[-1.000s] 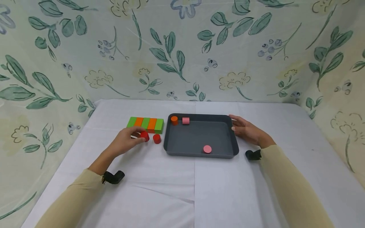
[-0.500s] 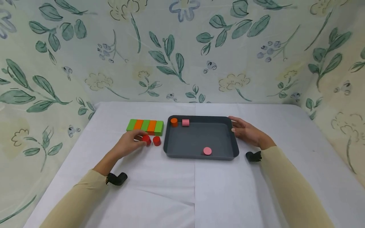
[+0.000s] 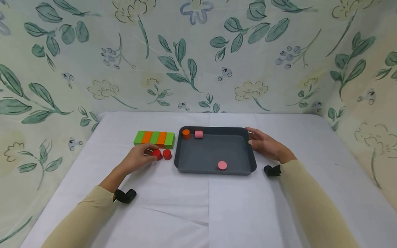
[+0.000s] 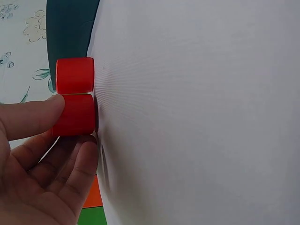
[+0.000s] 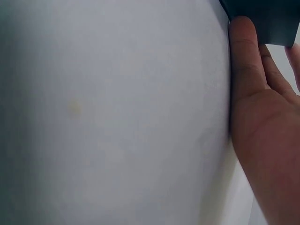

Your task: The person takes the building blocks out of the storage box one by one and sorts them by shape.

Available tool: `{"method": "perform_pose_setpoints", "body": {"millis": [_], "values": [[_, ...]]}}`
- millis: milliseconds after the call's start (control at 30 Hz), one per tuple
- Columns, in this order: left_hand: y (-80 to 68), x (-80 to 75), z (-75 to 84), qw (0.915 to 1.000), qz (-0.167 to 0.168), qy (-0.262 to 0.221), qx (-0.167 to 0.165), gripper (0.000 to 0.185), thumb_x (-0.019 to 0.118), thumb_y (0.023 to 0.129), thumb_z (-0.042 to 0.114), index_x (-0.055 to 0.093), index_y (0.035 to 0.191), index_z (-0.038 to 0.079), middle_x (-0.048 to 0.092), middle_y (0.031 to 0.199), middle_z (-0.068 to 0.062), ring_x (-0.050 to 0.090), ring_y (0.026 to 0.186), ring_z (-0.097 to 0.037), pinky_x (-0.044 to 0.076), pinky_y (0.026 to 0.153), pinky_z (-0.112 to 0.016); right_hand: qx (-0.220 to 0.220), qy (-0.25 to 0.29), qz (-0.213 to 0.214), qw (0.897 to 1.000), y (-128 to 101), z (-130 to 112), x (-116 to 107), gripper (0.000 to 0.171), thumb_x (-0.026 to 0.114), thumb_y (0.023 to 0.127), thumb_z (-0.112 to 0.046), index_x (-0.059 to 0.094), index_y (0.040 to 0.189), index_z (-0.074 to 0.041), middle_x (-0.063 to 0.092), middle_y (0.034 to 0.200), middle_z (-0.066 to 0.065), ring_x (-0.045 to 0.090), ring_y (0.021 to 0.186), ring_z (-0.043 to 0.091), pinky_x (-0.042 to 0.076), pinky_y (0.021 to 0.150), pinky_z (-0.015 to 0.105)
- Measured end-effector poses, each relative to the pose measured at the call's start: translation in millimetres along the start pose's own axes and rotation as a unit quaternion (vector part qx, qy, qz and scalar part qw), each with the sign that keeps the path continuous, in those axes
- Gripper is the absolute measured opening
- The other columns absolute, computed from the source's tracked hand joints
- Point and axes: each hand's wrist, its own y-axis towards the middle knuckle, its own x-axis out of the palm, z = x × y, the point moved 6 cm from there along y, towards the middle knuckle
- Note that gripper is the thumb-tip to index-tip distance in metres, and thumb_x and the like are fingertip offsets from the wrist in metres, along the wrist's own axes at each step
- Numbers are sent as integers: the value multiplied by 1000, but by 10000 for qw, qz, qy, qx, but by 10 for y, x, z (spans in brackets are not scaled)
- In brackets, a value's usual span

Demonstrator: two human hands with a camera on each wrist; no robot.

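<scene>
My left hand [image 3: 140,158] pinches a red cylinder [image 3: 157,154] between thumb and fingers, low at the table surface. Right beside it stands a second red cylinder [image 3: 167,154]; in the left wrist view the held cylinder [image 4: 75,115] and the other one [image 4: 75,76] sit side by side, nearly or just touching. At the dark grey tray's [image 3: 214,148] right end, my right hand [image 3: 268,146] rests its extended fingers and thumb against the outer wall. The right wrist view shows the thumb [image 5: 246,51] touching the tray [image 5: 267,21]; the other fingers are partly hidden.
Inside the tray are an orange cylinder [image 3: 186,134], a pink cylinder [image 3: 199,134] lying on its side, and an upright pink one [image 3: 222,165]. Behind the left hand, a row of green and orange blocks [image 3: 154,138] lies on the white cloth [image 3: 173,206].
My left hand has brought the red cylinder right, up beside the second one, which stays in place. The right hand keeps its place at the tray. The head view has shifted slightly.
</scene>
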Motion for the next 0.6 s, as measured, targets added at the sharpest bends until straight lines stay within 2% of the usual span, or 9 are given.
{"method": "perform_pose_setpoints", "body": {"millis": [467,600], "values": [[33,24,7,9999,-29,99,-64,39,68,91,13,63,129,4,66,121,-18,63,110,-33,56,96,-44,97,-57,64,9999,13,-5,5,74,50,102,-16,5,161,-21,1,168,16,10,155,40,12,125,58],[26,20,3,10000,-34,89,4,39,68,91,14,63,128,4,67,119,-18,63,109,-32,57,95,-44,85,-99,59,9999,21,-4,0,75,50,102,-16,5,161,-21,1,169,15,11,155,40,13,125,57]]}}
